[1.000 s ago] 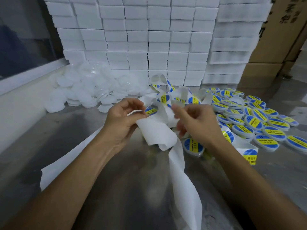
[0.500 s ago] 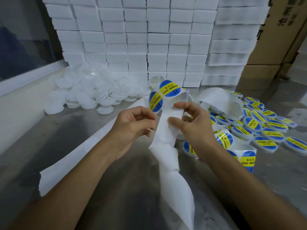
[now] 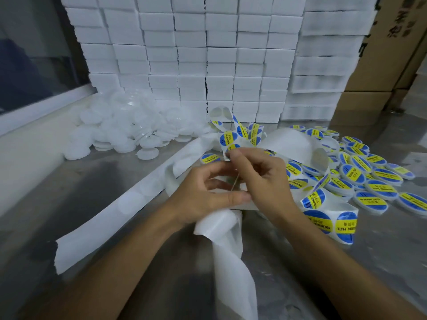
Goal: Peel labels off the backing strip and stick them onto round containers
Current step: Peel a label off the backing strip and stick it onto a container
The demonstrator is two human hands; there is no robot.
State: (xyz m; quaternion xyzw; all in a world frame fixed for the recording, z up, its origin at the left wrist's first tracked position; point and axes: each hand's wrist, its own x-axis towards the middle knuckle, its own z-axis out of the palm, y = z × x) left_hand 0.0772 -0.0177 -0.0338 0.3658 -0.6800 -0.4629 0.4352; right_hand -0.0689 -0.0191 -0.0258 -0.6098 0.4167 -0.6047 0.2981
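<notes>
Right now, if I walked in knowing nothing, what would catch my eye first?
Probably the two hands at centre, the left hand and right hand, working a white backing strip that trails toward the viewer, with blue-and-yellow labels curling just above the fingers. To the right lies a heap of labelled round containers; to the left, a pile of plain white containers. Behind stands a wall of white boxes.

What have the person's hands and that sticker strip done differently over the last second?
The left hand and right hand drew together until they touch, both pinching the backing strip. Its label-bearing end, raised half a second ago, has come back down. The unlabelled containers, labelled containers and white boxes stayed put.
</notes>
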